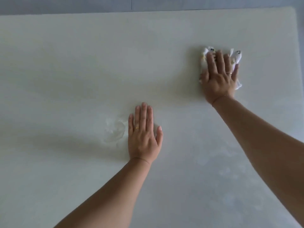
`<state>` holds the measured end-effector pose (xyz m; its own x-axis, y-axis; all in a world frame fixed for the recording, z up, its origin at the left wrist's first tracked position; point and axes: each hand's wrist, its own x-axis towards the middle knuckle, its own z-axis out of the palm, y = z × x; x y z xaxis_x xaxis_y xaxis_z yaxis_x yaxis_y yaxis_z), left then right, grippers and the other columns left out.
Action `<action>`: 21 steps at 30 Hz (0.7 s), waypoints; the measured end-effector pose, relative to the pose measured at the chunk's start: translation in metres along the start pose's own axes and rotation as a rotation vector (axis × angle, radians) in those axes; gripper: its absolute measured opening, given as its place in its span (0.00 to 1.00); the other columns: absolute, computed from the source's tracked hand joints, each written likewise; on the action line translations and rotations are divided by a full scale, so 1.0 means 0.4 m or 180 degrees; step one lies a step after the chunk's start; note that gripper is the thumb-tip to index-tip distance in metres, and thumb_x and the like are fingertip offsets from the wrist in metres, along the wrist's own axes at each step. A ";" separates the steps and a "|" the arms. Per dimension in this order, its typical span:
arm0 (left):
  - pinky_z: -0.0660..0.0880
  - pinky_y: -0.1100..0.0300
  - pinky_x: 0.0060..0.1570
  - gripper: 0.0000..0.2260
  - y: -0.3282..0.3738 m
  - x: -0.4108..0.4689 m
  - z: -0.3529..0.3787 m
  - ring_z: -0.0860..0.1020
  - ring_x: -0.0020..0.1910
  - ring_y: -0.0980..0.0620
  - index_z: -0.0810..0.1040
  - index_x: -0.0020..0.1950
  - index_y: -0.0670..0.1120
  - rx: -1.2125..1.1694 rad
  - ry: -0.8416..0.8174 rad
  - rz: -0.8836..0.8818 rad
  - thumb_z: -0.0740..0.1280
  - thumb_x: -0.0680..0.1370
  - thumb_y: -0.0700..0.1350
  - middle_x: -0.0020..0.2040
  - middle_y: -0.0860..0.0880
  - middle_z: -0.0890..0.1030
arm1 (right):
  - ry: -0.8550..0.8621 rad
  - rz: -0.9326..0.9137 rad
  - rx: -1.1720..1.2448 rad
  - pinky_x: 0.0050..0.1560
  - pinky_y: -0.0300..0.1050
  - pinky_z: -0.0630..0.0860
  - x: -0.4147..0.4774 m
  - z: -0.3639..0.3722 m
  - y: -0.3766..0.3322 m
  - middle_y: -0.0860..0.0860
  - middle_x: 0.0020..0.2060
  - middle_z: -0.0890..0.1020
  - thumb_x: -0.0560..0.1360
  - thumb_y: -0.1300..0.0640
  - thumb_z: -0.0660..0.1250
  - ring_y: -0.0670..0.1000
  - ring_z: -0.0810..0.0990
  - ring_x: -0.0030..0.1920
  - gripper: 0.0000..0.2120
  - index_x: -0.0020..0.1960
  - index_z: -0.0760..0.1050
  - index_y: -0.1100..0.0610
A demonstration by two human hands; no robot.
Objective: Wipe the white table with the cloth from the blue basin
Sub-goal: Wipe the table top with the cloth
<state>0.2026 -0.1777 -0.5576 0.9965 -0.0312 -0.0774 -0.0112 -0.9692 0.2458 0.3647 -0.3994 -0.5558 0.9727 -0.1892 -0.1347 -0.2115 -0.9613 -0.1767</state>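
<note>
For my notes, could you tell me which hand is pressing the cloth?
The right hand, flat on the cloth; the left hand rests bare on the table.

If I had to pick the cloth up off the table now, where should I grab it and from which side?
Probably the loose bunched edge of the cloth sticking out past the right hand's fingertips, on the far right. Come from above on that far side: the rest lies flat under the palm on the table, so only those raised folds offer a pinch.

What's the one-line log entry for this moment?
right hand flat on cloth, far right of white table | left hand flat, empty | blue basin unseen
</note>
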 end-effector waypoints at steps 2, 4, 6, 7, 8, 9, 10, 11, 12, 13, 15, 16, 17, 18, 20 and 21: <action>0.53 0.47 0.74 0.28 0.006 0.001 0.000 0.58 0.76 0.43 0.61 0.75 0.39 -0.0013 -0.0017 -0.0014 0.55 0.78 0.52 0.76 0.41 0.61 | 0.0027 0.0311 0.0147 0.74 0.58 0.40 -0.050 0.019 -0.059 0.49 0.78 0.51 0.80 0.48 0.50 0.53 0.46 0.77 0.26 0.77 0.50 0.46; 0.53 0.47 0.74 0.28 0.004 -0.002 0.001 0.57 0.76 0.43 0.61 0.75 0.39 -0.0009 -0.0041 -0.0033 0.55 0.78 0.51 0.76 0.41 0.61 | -0.0008 -0.0134 0.0137 0.73 0.58 0.39 -0.147 0.045 -0.144 0.49 0.77 0.51 0.79 0.48 0.52 0.53 0.46 0.77 0.27 0.77 0.49 0.46; 0.52 0.47 0.75 0.28 0.002 0.000 -0.001 0.57 0.76 0.43 0.61 0.75 0.39 0.0018 -0.0052 -0.0048 0.54 0.78 0.51 0.76 0.41 0.61 | -0.0278 -0.1029 -0.0065 0.73 0.58 0.41 -0.223 0.051 -0.164 0.48 0.77 0.53 0.79 0.47 0.50 0.53 0.48 0.77 0.27 0.77 0.50 0.46; 0.52 0.46 0.75 0.28 0.002 -0.001 -0.002 0.57 0.76 0.43 0.61 0.76 0.39 0.0026 -0.0073 -0.0045 0.54 0.78 0.51 0.76 0.41 0.61 | -0.0377 -0.1413 -0.0184 0.73 0.58 0.43 -0.228 0.041 -0.137 0.48 0.77 0.54 0.79 0.46 0.49 0.52 0.49 0.77 0.26 0.77 0.51 0.46; 0.53 0.46 0.74 0.28 0.003 -0.001 -0.004 0.57 0.76 0.43 0.60 0.76 0.39 0.0019 -0.0084 -0.0036 0.54 0.78 0.51 0.76 0.41 0.60 | -0.0389 -0.1640 -0.0280 0.73 0.58 0.46 -0.215 0.028 -0.093 0.48 0.76 0.56 0.79 0.46 0.49 0.53 0.52 0.77 0.26 0.76 0.53 0.46; 0.53 0.46 0.74 0.28 0.004 -0.001 -0.003 0.56 0.76 0.43 0.60 0.76 0.39 0.0008 -0.0083 -0.0020 0.54 0.78 0.51 0.76 0.41 0.60 | -0.0339 -0.1665 -0.0367 0.73 0.57 0.48 -0.199 0.017 -0.046 0.49 0.76 0.58 0.79 0.46 0.48 0.53 0.53 0.76 0.25 0.76 0.54 0.46; 0.53 0.46 0.74 0.28 0.005 0.000 -0.002 0.56 0.76 0.43 0.60 0.76 0.39 0.0002 -0.0077 -0.0008 0.54 0.78 0.50 0.76 0.41 0.60 | -0.0266 -0.1496 -0.0386 0.73 0.57 0.49 -0.182 0.007 -0.004 0.49 0.76 0.58 0.79 0.46 0.48 0.52 0.54 0.76 0.25 0.76 0.54 0.46; 0.52 0.46 0.74 0.28 0.005 0.000 -0.002 0.56 0.76 0.43 0.60 0.76 0.39 0.0003 -0.0071 -0.0017 0.54 0.78 0.50 0.76 0.41 0.60 | -0.0223 -0.1139 -0.0292 0.73 0.57 0.47 -0.168 0.000 0.025 0.49 0.76 0.57 0.80 0.45 0.48 0.52 0.53 0.76 0.25 0.76 0.53 0.45; 0.52 0.46 0.74 0.28 0.004 0.001 -0.002 0.56 0.76 0.43 0.60 0.76 0.39 0.0009 -0.0064 -0.0034 0.53 0.78 0.50 0.76 0.41 0.60 | -0.0189 -0.0676 -0.0136 0.74 0.57 0.45 -0.167 0.001 0.034 0.48 0.77 0.56 0.80 0.46 0.49 0.51 0.51 0.77 0.25 0.76 0.52 0.44; 0.52 0.47 0.75 0.28 0.004 0.001 -0.002 0.56 0.76 0.43 0.60 0.76 0.39 0.0024 -0.0061 -0.0046 0.53 0.78 0.51 0.77 0.41 0.60 | -0.0128 -0.0244 0.0026 0.74 0.57 0.44 -0.179 0.009 0.017 0.48 0.77 0.54 0.80 0.46 0.50 0.51 0.49 0.77 0.25 0.76 0.51 0.44; 0.51 0.47 0.75 0.28 0.006 0.001 -0.003 0.56 0.77 0.43 0.59 0.76 0.39 0.0083 -0.0081 -0.0049 0.52 0.78 0.51 0.77 0.41 0.59 | -0.0067 0.0192 0.0196 0.73 0.59 0.41 -0.241 0.034 -0.062 0.48 0.77 0.53 0.80 0.47 0.52 0.52 0.47 0.77 0.26 0.76 0.51 0.44; 0.51 0.47 0.75 0.29 0.007 0.001 -0.003 0.56 0.77 0.43 0.59 0.76 0.39 0.0099 -0.0087 -0.0057 0.52 0.78 0.51 0.77 0.41 0.59 | -0.0096 0.0044 0.0180 0.73 0.59 0.40 -0.283 0.045 -0.101 0.48 0.77 0.53 0.80 0.47 0.52 0.52 0.47 0.77 0.26 0.77 0.51 0.44; 0.51 0.47 0.75 0.29 0.008 0.001 -0.004 0.56 0.77 0.44 0.59 0.76 0.39 0.0087 -0.0078 -0.0077 0.52 0.78 0.51 0.77 0.41 0.59 | -0.0190 -0.0275 0.0112 0.72 0.59 0.40 -0.323 0.054 -0.121 0.47 0.77 0.52 0.79 0.47 0.52 0.52 0.47 0.77 0.27 0.77 0.50 0.44; 0.51 0.47 0.75 0.29 0.008 0.001 -0.004 0.56 0.77 0.44 0.59 0.76 0.40 0.0054 -0.0063 -0.0093 0.52 0.78 0.51 0.77 0.41 0.59 | -0.0306 -0.0694 -0.0005 0.73 0.59 0.41 -0.354 0.057 -0.117 0.47 0.77 0.53 0.79 0.46 0.51 0.51 0.47 0.77 0.27 0.77 0.50 0.44; 0.51 0.47 0.75 0.29 0.008 0.000 -0.002 0.55 0.77 0.44 0.59 0.76 0.40 0.0003 -0.0046 -0.0078 0.53 0.77 0.51 0.77 0.42 0.59 | -0.0397 -0.1368 -0.0195 0.73 0.59 0.46 -0.360 0.039 -0.043 0.47 0.76 0.56 0.79 0.46 0.49 0.51 0.51 0.77 0.25 0.76 0.51 0.44; 0.50 0.47 0.75 0.29 0.006 -0.001 0.000 0.55 0.77 0.44 0.59 0.76 0.40 -0.0002 -0.0036 -0.0060 0.53 0.77 0.51 0.77 0.42 0.59 | -0.0380 -0.1400 -0.0221 0.73 0.59 0.48 -0.349 0.026 0.007 0.48 0.76 0.57 0.79 0.45 0.48 0.51 0.52 0.76 0.25 0.76 0.52 0.44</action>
<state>0.2023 -0.1800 -0.5571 0.9956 -0.0157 -0.0929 0.0076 -0.9695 0.2449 0.2273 -0.3734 -0.5476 0.9498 0.2601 -0.1737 0.2297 -0.9570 -0.1770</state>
